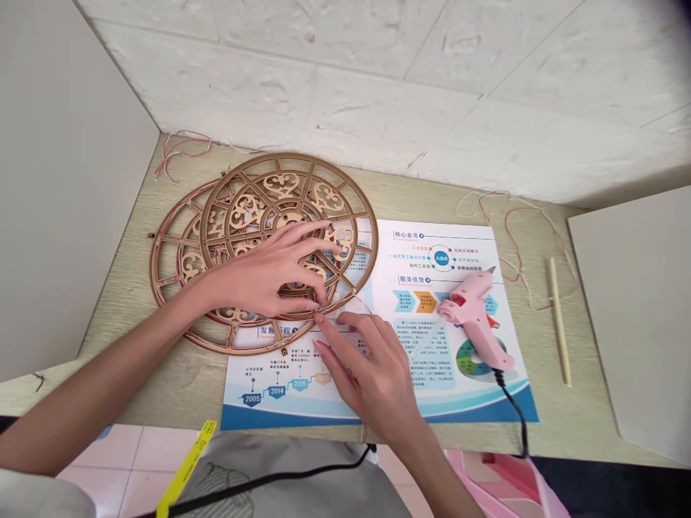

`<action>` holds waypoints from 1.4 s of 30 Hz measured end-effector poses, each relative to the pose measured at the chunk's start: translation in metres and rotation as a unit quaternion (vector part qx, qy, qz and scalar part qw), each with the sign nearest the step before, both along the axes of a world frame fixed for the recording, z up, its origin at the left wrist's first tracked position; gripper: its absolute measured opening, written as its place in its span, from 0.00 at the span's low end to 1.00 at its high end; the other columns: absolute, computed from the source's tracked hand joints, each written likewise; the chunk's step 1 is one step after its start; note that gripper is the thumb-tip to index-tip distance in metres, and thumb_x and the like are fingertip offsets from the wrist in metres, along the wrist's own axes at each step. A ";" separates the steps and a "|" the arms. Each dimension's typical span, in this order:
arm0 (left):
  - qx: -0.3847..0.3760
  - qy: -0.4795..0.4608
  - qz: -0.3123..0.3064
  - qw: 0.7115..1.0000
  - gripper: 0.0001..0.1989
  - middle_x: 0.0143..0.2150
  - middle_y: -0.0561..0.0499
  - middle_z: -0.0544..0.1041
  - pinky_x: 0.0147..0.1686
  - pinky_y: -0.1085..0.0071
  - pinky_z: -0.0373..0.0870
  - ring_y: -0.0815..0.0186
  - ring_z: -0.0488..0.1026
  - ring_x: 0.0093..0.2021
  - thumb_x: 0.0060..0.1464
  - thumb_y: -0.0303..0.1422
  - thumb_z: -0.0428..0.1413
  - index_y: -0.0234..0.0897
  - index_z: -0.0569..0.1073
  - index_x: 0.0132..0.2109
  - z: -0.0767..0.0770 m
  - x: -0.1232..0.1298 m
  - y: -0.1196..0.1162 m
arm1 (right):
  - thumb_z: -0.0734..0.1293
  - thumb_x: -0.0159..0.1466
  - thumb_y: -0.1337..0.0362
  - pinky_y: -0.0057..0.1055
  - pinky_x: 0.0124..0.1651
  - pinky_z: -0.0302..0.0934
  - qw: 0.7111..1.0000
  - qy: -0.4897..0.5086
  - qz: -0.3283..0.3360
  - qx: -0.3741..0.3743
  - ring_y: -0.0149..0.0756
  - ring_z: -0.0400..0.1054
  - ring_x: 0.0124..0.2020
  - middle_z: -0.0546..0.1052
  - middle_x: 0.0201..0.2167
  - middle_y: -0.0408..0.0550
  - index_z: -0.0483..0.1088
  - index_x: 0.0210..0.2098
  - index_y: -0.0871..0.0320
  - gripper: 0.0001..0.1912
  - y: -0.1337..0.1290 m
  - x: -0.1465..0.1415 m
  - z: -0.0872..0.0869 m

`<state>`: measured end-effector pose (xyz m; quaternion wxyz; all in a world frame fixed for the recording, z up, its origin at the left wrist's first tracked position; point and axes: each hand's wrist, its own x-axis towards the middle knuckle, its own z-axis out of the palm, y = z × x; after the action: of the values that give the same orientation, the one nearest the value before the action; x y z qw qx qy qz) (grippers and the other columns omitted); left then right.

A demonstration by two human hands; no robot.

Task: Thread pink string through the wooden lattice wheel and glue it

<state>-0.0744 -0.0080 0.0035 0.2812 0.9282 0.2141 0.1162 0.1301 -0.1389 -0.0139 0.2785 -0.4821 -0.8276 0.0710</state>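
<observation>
Head view: overlapping filigree wooden wheels (281,185)

the right hand (372,378) could pass between the pink glue gun (475,313) and wooden stick (558,324); a white wall (345,93) blocks beyond.

Centre of the stacked laser-cut wooden wheels (167,270) obscured by the left hand (259,277). Whatever lies beneath the right hand (367,367) cannot be determined. Small print on the printed sheet (437,241) is illegible. Pink bag (502,489) and right forearm (432,460) are cut off by the lower edge.
</observation>
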 end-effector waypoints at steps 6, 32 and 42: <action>-0.007 -0.008 -0.004 1.000 0.05 0.68 0.50 0.61 0.69 0.38 0.44 0.47 0.43 0.74 0.60 0.33 0.59 0.46 0.80 0.40 -0.002 -0.001 0.000 | 0.66 0.69 0.67 0.40 0.40 0.67 0.996 0.064 -0.006 -0.057 0.42 0.67 0.40 0.73 0.40 0.56 0.74 0.53 0.61 0.14 0.002 -0.001 0.002; -0.037 -0.134 0.130 0.982 0.12 0.59 0.51 0.72 0.70 0.53 0.54 0.56 0.59 0.68 0.65 0.43 0.52 0.42 0.76 0.41 0.032 -0.022 0.010 | 0.69 0.67 0.63 0.55 0.53 0.62 0.998 -0.034 0.029 0.053 0.58 0.61 0.58 0.69 0.57 0.61 0.74 0.52 0.55 0.15 -0.001 -0.034 0.005; -0.030 -0.033 0.119 0.992 0.04 0.61 0.50 0.71 0.67 0.55 0.58 0.55 0.55 0.70 0.63 0.33 0.56 0.40 0.76 0.42 0.034 -0.059 -0.030 | 0.68 0.67 0.61 0.58 0.56 0.58 0.998 -0.038 0.034 0.039 0.62 0.60 0.60 0.67 0.60 0.65 0.73 0.55 0.57 0.17 0.002 -0.036 -0.006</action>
<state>-0.1330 -0.0378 0.0375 0.2996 0.8831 0.3171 0.1729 0.0946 -0.1371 -0.0201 0.2634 -0.4451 -0.8554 0.0294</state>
